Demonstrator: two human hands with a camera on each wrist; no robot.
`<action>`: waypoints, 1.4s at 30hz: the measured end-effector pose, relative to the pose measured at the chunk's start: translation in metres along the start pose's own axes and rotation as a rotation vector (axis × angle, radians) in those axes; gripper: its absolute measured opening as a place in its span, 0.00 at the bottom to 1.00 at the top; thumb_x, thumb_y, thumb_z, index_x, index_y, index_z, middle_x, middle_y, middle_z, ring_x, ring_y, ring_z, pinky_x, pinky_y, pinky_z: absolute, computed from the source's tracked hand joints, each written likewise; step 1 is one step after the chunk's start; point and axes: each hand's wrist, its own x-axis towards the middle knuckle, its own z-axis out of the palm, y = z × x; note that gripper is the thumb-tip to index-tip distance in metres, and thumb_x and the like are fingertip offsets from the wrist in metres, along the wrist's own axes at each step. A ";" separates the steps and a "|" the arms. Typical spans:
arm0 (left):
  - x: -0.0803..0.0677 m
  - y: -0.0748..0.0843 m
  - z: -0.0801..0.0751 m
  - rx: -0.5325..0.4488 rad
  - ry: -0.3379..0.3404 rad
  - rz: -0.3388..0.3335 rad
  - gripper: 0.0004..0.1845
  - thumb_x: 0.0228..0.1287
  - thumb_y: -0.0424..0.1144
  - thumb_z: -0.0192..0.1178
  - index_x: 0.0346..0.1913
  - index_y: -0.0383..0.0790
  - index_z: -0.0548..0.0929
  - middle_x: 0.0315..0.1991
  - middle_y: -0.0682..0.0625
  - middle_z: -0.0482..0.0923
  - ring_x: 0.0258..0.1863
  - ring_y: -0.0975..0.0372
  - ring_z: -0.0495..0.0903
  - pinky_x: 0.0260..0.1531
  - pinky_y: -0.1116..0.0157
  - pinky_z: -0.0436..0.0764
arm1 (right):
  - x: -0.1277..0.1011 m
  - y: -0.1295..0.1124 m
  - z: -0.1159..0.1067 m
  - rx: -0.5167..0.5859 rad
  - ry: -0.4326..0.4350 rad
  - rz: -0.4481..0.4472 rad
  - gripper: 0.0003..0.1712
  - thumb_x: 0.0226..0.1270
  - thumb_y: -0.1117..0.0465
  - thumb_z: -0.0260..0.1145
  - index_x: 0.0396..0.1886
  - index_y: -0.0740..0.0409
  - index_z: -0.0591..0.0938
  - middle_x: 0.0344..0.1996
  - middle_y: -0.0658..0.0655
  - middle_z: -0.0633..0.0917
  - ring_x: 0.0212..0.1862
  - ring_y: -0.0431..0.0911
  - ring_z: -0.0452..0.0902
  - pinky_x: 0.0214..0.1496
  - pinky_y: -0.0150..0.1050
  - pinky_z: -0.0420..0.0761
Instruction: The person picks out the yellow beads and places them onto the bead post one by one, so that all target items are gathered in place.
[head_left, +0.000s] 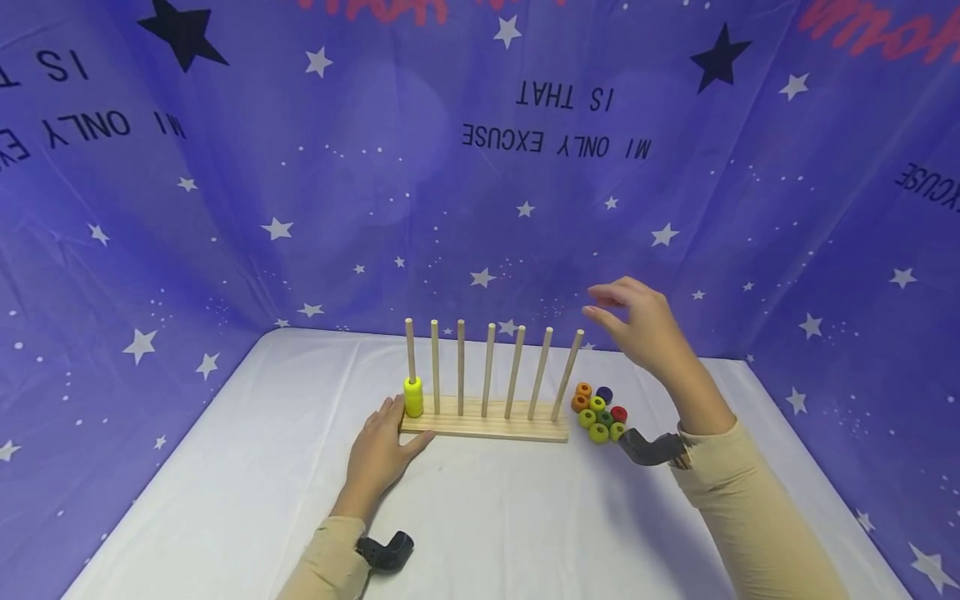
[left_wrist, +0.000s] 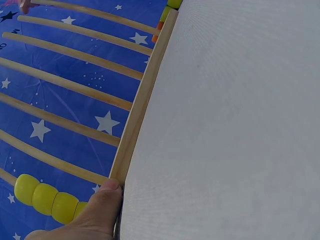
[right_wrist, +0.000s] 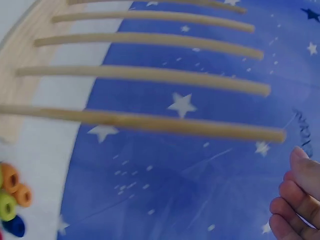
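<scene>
Left hand (head_left: pixel 378 454) resting flat, fingers relaxed, against wooden seven-peg rack (head_left: pixel 487 427) on white tabletop (head_left: pixel 487 517); right hand (head_left: pixel 645 329) raised, fingers loosely spread, empty, above heap of coloured wooden beads (head_left: pixel 598 412)

Open white surface (head_left: pixel 525 517) along the near edge, wide enough for both hands. Blocked mid-surface by the wooden rack (head_left: pixel 487 427), seven upright pegs (head_left: pixel 487 371) with narrow gaps between. Yellow beads (head_left: pixel 413 397) filling the foot of the leftmost peg. Loose beads (head_left: pixel 598 412) clustered just beside the rack's right end. Free air above the peg tips. Closed in at back and sides by the starred cloth (head_left: pixel 480 208).
</scene>
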 end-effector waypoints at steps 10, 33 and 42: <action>0.000 -0.001 0.001 0.012 0.007 0.010 0.50 0.54 0.68 0.58 0.71 0.38 0.60 0.70 0.39 0.62 0.69 0.43 0.62 0.66 0.44 0.63 | -0.039 0.046 0.015 -0.033 -0.043 0.107 0.20 0.65 0.53 0.64 0.53 0.57 0.80 0.45 0.56 0.82 0.46 0.51 0.78 0.46 0.50 0.80; 0.002 -0.001 0.000 0.006 0.005 0.007 0.49 0.55 0.66 0.59 0.71 0.39 0.60 0.71 0.40 0.61 0.70 0.44 0.60 0.67 0.44 0.62 | -0.119 0.123 0.075 -0.026 -0.272 0.284 0.22 0.55 0.55 0.72 0.49 0.58 0.83 0.41 0.55 0.84 0.45 0.50 0.79 0.49 0.50 0.81; 0.001 -0.002 0.001 0.008 0.006 0.006 0.49 0.54 0.67 0.59 0.71 0.39 0.60 0.70 0.39 0.62 0.69 0.44 0.61 0.67 0.44 0.63 | -0.130 0.128 0.084 -0.040 -0.265 0.284 0.22 0.48 0.53 0.76 0.45 0.55 0.84 0.38 0.51 0.84 0.44 0.47 0.79 0.49 0.49 0.79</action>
